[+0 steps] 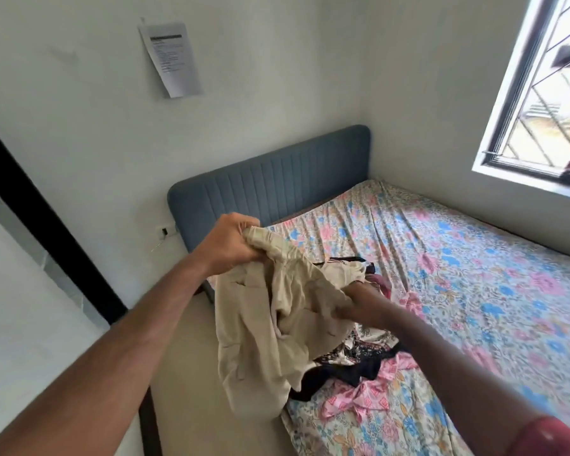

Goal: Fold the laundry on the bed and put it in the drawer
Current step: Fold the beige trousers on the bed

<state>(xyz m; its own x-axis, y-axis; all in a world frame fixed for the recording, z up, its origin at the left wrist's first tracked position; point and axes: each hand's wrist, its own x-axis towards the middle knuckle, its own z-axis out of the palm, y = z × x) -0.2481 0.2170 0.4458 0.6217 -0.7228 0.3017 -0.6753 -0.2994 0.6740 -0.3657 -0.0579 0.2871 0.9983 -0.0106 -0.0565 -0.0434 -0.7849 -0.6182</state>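
A beige garment (260, 330) with an elastic waistband hangs in the air over the near left edge of the bed (474, 274). My left hand (227, 245) grips one end of the waistband, raised high. Lower and to the right, my right hand (362, 306) grips the other end of the waistband. Under the garment a pile of laundry (369, 360) lies on the floral sheet: dark patterned cloth, pink cloth and a cream piece. No drawer is in view.
The bed has a blue padded headboard (277, 179) against the far wall. A window (547, 93) is at the right above the bed. A strip of beige floor (191, 373) runs along the bed's left side, beside a dark door frame (46, 225).
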